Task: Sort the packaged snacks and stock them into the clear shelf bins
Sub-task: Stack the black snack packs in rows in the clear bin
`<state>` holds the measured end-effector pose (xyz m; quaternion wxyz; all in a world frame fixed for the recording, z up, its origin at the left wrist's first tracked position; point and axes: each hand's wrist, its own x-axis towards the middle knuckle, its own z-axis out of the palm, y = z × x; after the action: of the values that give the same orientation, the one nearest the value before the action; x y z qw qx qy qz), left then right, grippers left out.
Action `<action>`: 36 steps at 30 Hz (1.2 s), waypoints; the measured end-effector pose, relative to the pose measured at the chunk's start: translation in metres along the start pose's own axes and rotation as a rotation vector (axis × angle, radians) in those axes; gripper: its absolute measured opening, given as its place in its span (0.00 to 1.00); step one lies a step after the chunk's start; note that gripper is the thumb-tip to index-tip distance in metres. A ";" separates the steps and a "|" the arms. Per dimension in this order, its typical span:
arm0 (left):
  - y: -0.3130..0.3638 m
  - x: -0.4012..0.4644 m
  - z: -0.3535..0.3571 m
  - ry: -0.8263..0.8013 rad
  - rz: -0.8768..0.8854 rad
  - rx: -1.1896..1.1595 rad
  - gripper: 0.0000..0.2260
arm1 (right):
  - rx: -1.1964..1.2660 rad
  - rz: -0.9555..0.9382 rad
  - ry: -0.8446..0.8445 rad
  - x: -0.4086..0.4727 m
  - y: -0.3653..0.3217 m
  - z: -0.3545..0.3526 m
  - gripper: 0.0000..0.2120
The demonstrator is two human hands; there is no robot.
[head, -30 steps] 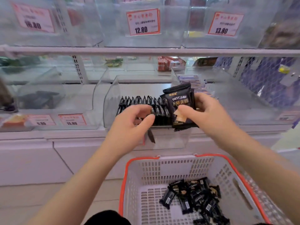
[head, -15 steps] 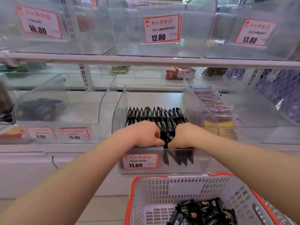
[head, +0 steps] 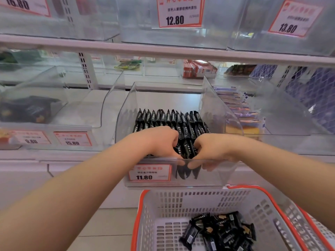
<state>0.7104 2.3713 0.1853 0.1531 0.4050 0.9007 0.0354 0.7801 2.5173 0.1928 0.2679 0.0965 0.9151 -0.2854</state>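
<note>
Reaching into the clear bin (head: 220,113) at mid-frame, the left hand (head: 159,142) and right hand (head: 211,147) sit close together at its front wall, fingers curled down around a few upright black packets (head: 186,151) held between them. The fingertips show through the front wall, beside an 11.80 tag (head: 149,172). More packets stand in rows (head: 170,117) just behind. A basket (head: 145,214) at lower right holds loose packets (head: 220,230).

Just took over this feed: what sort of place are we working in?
Most likely a retail snack aisle: clear shelf bins carrying red price tags, and a shopping basket of black snack packs below both hands.
</note>
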 end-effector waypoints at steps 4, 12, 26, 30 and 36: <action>-0.004 -0.001 0.005 0.096 -0.002 0.030 0.22 | -0.331 -0.047 0.090 0.002 -0.008 0.000 0.15; 0.004 -0.001 -0.002 0.065 0.024 0.224 0.22 | -0.452 -0.081 0.318 0.008 -0.012 0.006 0.25; 0.080 -0.077 -0.022 0.269 0.401 0.271 0.10 | 0.140 -0.479 0.450 -0.106 0.032 0.000 0.08; 0.106 -0.074 0.027 0.123 0.490 0.359 0.13 | 0.203 -0.350 0.370 -0.117 0.104 0.032 0.05; 0.130 -0.022 0.144 -0.271 0.461 0.452 0.14 | 0.207 -0.008 0.243 -0.087 0.218 0.101 0.03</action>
<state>0.8619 2.4334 0.0787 0.1658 0.6223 0.7422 -0.1856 0.9690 2.6355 0.0671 0.1428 0.1539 0.9067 -0.3657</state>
